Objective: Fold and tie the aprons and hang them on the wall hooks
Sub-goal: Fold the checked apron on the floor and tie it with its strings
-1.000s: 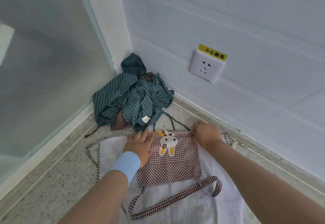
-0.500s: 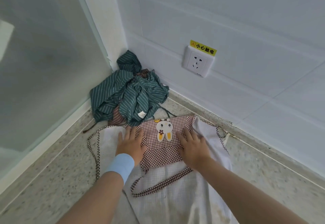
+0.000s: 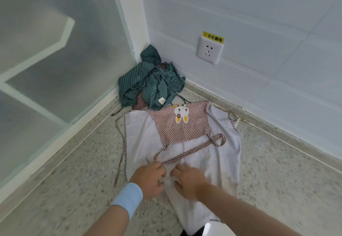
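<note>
Checked apron [image 3: 187, 130] lies flat on the speckled floor [image 3: 277, 171], bib folded down. Both hands have dropped from the bib to its 6 o'clock. Left hand [image 3: 148, 180] and right hand [image 3: 188, 183] sit close together, fingers curled, pinching the white cloth by the strap [image 3: 187, 153]. Next fold likely starting. Green striped apron heap [image 3: 151, 85] at 11 o'clock, untouched.

Striped apron heap [image 3: 151, 85] filling wall corner [image 3: 143, 37]

Left hand [image 3: 148, 178], right hand [image 3: 188, 182] bare; light-blue wristband [image 3: 127, 197] at left wrist.
</note>
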